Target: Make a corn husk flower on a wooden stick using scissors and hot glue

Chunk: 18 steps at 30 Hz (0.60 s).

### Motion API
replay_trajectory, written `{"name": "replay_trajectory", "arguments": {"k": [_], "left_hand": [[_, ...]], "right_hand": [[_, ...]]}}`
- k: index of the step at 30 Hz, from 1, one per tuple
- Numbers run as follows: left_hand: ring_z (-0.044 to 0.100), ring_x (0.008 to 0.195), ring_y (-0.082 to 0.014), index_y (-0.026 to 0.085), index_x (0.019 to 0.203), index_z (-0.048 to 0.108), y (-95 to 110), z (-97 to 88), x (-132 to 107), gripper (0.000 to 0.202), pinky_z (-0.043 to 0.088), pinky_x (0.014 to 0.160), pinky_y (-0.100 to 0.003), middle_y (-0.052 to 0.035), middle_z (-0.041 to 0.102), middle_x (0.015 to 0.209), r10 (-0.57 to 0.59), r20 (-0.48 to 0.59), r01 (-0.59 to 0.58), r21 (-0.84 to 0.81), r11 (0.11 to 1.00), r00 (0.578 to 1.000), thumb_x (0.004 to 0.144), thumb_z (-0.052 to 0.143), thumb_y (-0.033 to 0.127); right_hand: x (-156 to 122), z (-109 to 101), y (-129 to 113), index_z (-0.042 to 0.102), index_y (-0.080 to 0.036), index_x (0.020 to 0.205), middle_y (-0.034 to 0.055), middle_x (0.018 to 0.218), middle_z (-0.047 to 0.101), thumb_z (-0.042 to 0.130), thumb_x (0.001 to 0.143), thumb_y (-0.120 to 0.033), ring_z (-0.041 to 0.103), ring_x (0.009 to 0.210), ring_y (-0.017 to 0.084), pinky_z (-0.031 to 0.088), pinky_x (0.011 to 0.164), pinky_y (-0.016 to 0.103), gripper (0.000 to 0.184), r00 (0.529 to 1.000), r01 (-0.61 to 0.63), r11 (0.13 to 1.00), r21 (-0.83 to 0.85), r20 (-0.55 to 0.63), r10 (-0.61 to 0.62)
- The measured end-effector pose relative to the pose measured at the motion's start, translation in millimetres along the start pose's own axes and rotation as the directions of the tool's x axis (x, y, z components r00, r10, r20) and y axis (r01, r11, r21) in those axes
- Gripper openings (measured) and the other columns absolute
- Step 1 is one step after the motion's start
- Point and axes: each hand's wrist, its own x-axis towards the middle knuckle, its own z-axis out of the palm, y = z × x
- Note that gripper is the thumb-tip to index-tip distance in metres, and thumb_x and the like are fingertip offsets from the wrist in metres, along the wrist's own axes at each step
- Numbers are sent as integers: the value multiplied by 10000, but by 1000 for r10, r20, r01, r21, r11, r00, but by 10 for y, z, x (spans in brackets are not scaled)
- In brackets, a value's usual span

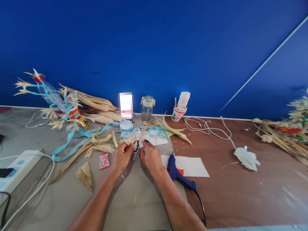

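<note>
My left hand (123, 155) is closed in a pinch above the table. Close beside it, my right hand (150, 156) is closed too, its fingers curled toward the left one. Black loops that look like scissors handles (136, 145) show at the fingertips, but I cannot tell whether either hand grips them. A thin pale strip (143, 133) rises just beyond the fingers; whatever is pinched is hidden. To the right of my right hand, a blue glue gun (180, 175) lies partly on white paper (196, 166). Dried corn husks (100, 148) and a roll of light-blue ribbon (126, 126) lie beyond my left hand.
A lidded jar (147, 108) and a paper cup (179, 112) stand by the blue wall. A white power strip (12, 178) with cords is at left. Husk flowers (53, 102) with blue stems stand back left. A white cable (210, 127) and crumpled tissue (246, 159) lie right.
</note>
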Motion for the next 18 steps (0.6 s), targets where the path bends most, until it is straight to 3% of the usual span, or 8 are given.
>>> {"name": "replay_trajectory", "arguments": {"k": [3,8,13,16,18], "left_hand": [[343,495,-101,183,551,449,1,1,-1,338,239,497,-237,59,354,490,0,-2,0,-9,1000,1000,718,519,468],[328,491,-100,188,536,423,-56,29,22,357,228,488,-240,57,357,485,-21,-3,21,-64,998,1000,703,544,479],[328,497,-100,185,533,437,-78,37,28,341,230,492,-237,57,365,486,-25,-20,22,-114,993,999,684,579,456],[304,487,-94,191,518,403,-40,25,14,350,222,487,-238,63,337,482,-18,-19,15,-144,989,1000,682,582,443],[293,486,-91,195,508,379,-14,19,7,363,217,485,-240,64,324,483,-26,-16,24,-151,988,1000,678,580,445]], "right_hand": [[3,-2,8,575,-151,1192,132,1076,659,476,876,-243,643,934,224,447,780,275,344,999,-26,1000,-10,31,27],[-2,-10,19,634,-171,1094,113,1071,659,439,890,-212,637,926,199,442,803,265,285,995,-8,999,51,-98,13],[-10,6,47,674,-137,1003,142,1028,667,477,848,-183,637,909,222,457,804,294,254,993,15,994,109,-115,-2],[17,33,50,656,-148,1054,123,1023,672,454,844,-183,627,924,205,459,824,298,293,977,51,948,315,-213,18],[40,62,43,643,-145,1060,95,938,684,487,822,-245,631,768,180,483,725,290,302,978,23,834,552,-186,96]]}}
